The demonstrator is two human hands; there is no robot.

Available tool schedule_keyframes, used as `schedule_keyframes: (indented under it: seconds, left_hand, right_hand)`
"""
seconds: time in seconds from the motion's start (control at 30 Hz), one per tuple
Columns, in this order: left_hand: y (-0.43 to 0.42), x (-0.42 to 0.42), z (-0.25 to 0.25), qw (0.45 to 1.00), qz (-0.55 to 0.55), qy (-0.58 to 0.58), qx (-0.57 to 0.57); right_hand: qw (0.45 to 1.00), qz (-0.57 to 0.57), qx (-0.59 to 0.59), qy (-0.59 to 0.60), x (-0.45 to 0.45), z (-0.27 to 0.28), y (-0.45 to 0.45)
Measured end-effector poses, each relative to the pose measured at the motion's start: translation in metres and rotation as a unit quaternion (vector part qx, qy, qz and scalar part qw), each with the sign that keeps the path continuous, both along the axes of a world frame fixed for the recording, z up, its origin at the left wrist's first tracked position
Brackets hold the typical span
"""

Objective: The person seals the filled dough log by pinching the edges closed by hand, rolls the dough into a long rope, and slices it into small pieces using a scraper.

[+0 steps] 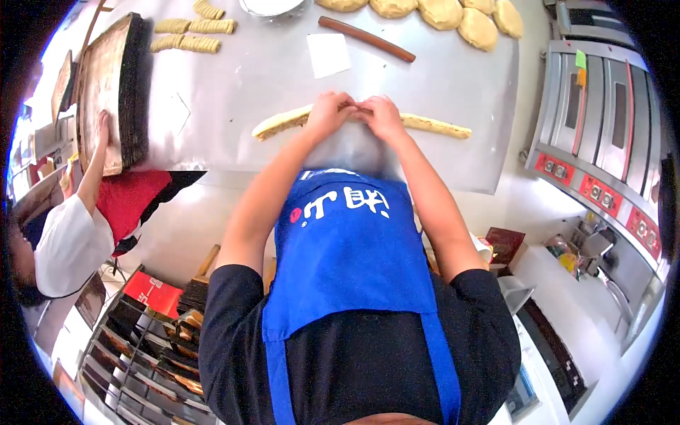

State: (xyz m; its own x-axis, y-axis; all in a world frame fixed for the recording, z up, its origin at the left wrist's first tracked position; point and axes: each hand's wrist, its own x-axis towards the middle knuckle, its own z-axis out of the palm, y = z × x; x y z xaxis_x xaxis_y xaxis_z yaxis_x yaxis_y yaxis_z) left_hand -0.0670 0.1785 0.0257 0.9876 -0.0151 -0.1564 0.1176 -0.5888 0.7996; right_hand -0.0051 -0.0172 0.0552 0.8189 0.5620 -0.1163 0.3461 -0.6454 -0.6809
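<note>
co-worker's hand [103,131] on tray stack [110,71]; ridged dough pieces [195,32] just beside, on tabletop [453,81]. filled dough strip [287,120] lies across tabletop, near person's front. white square sheet [329,55] beyond it. left hand [330,115] pinching strip's middle, fingertips; brown rolling pin [366,39] farther back; right hand [383,117] pinching too, just beside left. dough rounds [439,12], far edge. oven [602,120] rightmost.

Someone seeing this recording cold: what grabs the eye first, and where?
Probably the bright blue apron in the centre. Just above it, the left hand and right hand come together at a long strip of dough on the shiny table. Beyond lies a brown rod, with round dough pieces toward the top right.
</note>
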Motion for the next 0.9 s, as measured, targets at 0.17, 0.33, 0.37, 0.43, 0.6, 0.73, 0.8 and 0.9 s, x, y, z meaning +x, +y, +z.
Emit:
schedule_keyframes:
  seconds: [0.17, 0.33, 0.37, 0.43, 0.6, 0.73, 0.8, 0.9]
  left_hand:
    - [0.002, -0.051, 0.023, 0.962, 0.069, -0.197, 0.175]
    - [0.031, -0.047, 0.004, 0.916, 0.015, -0.137, 0.377]
    - [0.035, -0.042, 0.005, 0.907, -0.003, -0.132, 0.401]
    - [0.041, -0.026, 0.018, 0.897, -0.005, -0.138, 0.421]
    - [0.048, -0.005, 0.008, 0.956, -0.007, -0.068, 0.285]
    - [0.037, -0.008, 0.01, 0.974, -0.069, -0.149, 0.154]
    - [0.036, 0.001, 0.012, 0.984, -0.057, -0.106, 0.132]
    - [0.042, 0.011, 0.008, 0.991, -0.058, -0.06, 0.103]
  right_hand:
    - [0.998, 0.009, 0.04, -0.043, -0.002, -0.015, -0.006]
    - [0.985, 0.08, 0.053, -0.142, -0.015, -0.003, 0.005]
    - [0.976, 0.087, 0.064, -0.19, -0.017, 0.0, 0.006]
    - [0.979, 0.138, -0.015, -0.152, -0.016, -0.006, 0.004]
    - [0.991, 0.087, -0.05, -0.092, -0.008, -0.009, 0.014]
    - [0.987, 0.082, 0.013, -0.135, -0.009, -0.008, 0.018]
    - [0.986, 0.067, 0.029, -0.147, -0.012, -0.012, 0.019]
    - [0.988, 0.063, 0.023, -0.138, -0.012, -0.012, 0.016]
